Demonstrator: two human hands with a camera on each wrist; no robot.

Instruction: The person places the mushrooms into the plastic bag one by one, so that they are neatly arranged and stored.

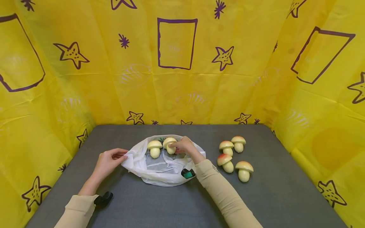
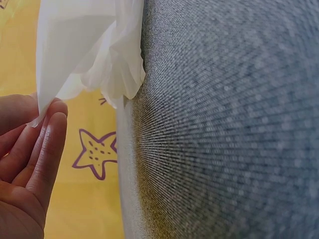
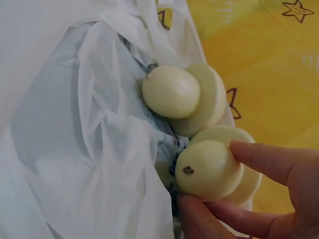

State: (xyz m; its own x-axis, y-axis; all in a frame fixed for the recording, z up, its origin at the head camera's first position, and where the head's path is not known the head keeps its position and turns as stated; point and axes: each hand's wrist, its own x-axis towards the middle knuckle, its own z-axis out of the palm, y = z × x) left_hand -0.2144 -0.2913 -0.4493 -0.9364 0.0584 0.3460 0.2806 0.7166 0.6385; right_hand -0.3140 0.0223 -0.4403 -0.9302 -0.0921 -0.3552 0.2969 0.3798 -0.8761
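Note:
A white plastic bag (image 1: pixel 168 180) lies spread on the table, its mouth held wide. My left hand (image 1: pixel 106 162) pinches the bag's left edge between thumb and fingers, and the left wrist view shows the thin film (image 2: pixel 47 94) caught there. Inside the bag's mouth, my right hand (image 1: pixel 185 146) grips the stem of a toy mushroom (image 1: pixel 169 140) with a pale stem and cream-yellow cap. Just left of it in the bag sits another toy mushroom (image 1: pixel 155 153). Seen from the right wrist, the gripped mushroom (image 3: pixel 207 167) shows a small dark spot on its stem end.
Several more toy mushrooms (image 1: pixel 243 171) with orange-tinted caps stand in a group right of the bag. Dark grey cloth covers the table (image 1: pixel 148 205). Yellow patterned curtains (image 1: pixel 182 95) close off the back and both sides.

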